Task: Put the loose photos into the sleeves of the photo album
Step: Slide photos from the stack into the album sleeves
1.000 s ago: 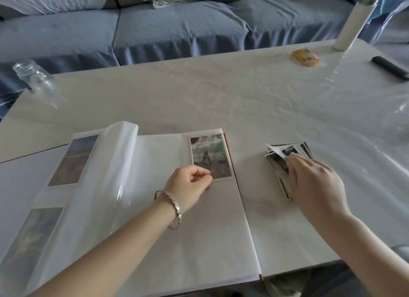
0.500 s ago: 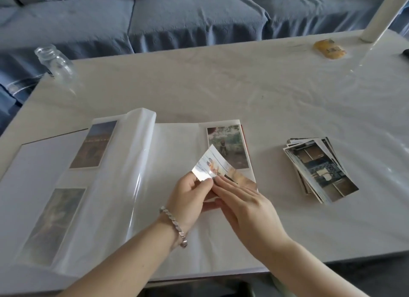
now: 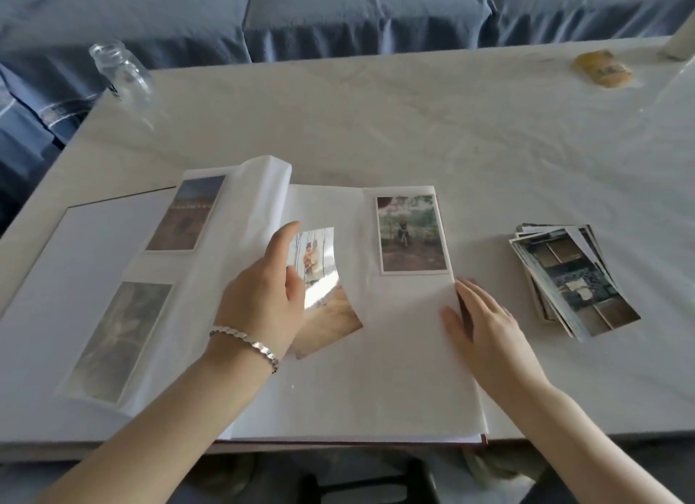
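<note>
The open photo album (image 3: 406, 372) lies at the table's near edge. My left hand (image 3: 263, 297) holds a loose glossy photo (image 3: 323, 289) above the middle of the right-hand page, the print bent and partly hidden behind my fingers. One photo (image 3: 411, 234) sits flat at the top right of that page. My right hand (image 3: 481, 323) rests with straight fingers on the page's right edge. A stack of loose photos (image 3: 568, 278) lies on the table to the right of the album. Two sleeved photos (image 3: 188, 212) (image 3: 120, 338) show on the left page.
A translucent sheet (image 3: 263, 187) curls up at the album's spine. A clear glass jar (image 3: 120, 71) lies at the table's far left corner, and a yellow packet (image 3: 601, 69) at the far right. A blue sofa (image 3: 338, 11) runs behind the table.
My right hand took a photo from the stack and passed it to my left hand, then moved to the page's right edge. My left hand now holds the photo alone.
</note>
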Available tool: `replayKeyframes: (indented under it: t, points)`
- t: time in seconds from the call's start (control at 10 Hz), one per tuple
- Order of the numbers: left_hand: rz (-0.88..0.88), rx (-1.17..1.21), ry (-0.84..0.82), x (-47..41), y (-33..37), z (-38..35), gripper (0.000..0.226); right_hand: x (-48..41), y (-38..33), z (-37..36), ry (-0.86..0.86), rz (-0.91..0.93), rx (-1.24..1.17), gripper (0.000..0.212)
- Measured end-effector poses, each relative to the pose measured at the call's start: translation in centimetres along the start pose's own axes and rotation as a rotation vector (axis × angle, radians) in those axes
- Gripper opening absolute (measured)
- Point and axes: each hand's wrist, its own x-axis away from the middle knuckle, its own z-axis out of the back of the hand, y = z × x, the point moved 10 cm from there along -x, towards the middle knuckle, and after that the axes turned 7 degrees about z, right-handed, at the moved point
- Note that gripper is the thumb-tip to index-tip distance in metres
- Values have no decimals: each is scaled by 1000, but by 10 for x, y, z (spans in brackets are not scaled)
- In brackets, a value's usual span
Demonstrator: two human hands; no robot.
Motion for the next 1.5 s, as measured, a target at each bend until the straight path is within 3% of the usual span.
replayKeyframes:
  t: [0.3,0.5,0.6,0.7,0.9,1.1,1.5]
  points:
    - [-39,-1,-102,7,4,-20,44,1,0,-1,4,-14,7,47]
    - [171,116,-382,16,-28,-55,37,1,5,-4,29,-21,-32,48]
    - [253,148,-513,19,-36,-68,24,2,7,-5,56,-29,-70,48]
    - [273,167,-559,22,-35,-75,19,2,8,-5,59,-33,-79,48]
    - [251,94,-555,17,-37,-74,25,2,8,-5,54,-24,-83,48]
    - [190,178,-541,16,-9,-87,25,2,10,-7,61,-27,-101,49]
    - [281,360,-522,12,5,-101,15,2,15,-10,100,11,-116,43]
